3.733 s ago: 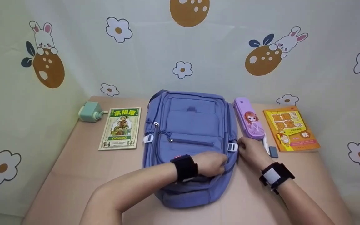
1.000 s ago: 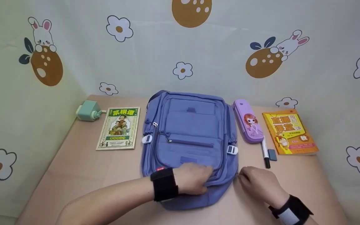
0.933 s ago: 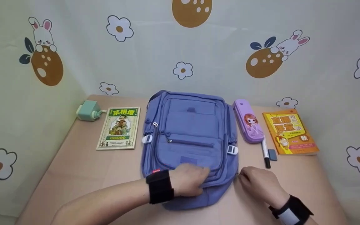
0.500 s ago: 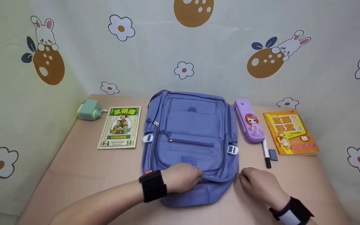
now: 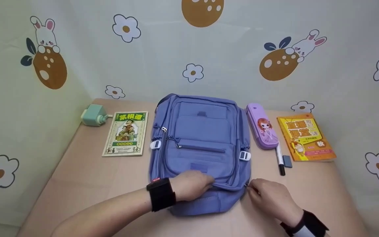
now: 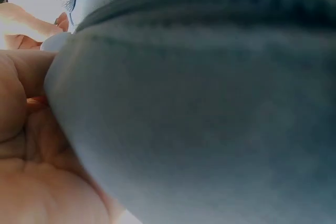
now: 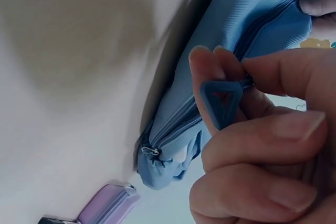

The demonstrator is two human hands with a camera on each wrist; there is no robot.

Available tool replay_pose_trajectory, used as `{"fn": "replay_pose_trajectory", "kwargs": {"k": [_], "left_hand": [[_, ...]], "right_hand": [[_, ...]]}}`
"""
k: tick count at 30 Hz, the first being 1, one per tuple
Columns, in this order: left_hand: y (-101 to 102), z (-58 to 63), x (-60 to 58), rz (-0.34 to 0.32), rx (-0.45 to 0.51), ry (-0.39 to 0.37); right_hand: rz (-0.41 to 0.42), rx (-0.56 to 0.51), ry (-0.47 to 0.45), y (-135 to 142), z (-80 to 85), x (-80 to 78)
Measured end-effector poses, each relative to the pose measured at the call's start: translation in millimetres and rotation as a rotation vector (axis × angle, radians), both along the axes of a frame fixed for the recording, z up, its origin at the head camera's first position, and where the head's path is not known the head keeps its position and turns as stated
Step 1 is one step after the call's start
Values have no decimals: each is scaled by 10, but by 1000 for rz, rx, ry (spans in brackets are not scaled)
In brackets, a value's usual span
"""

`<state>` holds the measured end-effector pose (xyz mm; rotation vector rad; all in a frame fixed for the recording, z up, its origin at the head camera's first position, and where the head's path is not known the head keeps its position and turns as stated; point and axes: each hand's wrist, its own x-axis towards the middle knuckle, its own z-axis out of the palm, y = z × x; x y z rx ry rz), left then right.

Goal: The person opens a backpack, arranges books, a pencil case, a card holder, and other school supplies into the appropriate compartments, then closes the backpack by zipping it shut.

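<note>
The bag (image 5: 206, 130) lies mid-tabletop (image 5: 74, 184), between a green book (image 5: 126, 134) over on the left and a pencil case (image 5: 262, 126) on the right. At its near right edge, the right hand (image 5: 273, 197) pinches a zip pull (image 7: 210, 107); the left hand (image 5: 192, 186) grips the bag's near end.

backpack (image 5: 204, 131): matt, finely ribbed cloth | zipper pull (image 7: 211, 104): matt plastic (rubbery-looking) | pencil case (image 5: 258, 113): smooth

Right hand (image 5: 272, 196) in a pinch
</note>
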<state>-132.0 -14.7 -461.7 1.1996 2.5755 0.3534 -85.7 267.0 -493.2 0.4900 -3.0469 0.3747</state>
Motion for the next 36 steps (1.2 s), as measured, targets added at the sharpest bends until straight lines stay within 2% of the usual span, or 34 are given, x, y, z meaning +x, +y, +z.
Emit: {"fn": "replay_pose_trajectory", "kwargs": {"k": [12, 17, 22, 29, 36], "left_hand": [[73, -62, -125, 24, 29, 21], [95, -71, -155, 39, 32, 19], [86, -77, -159, 39, 35, 34], [88, -82, -163, 21, 47, 69], [-6, -40, -143, 19, 60, 16]], "right_hand": [[-54, -53, -44, -27, -10, -85], [-23, -51, -36, -121, -20, -39], [12, -36, 9, -269, -37, 28], [72, -91, 53, -442, -33, 113], [69, -86, 74, -471, -2, 95]]}}
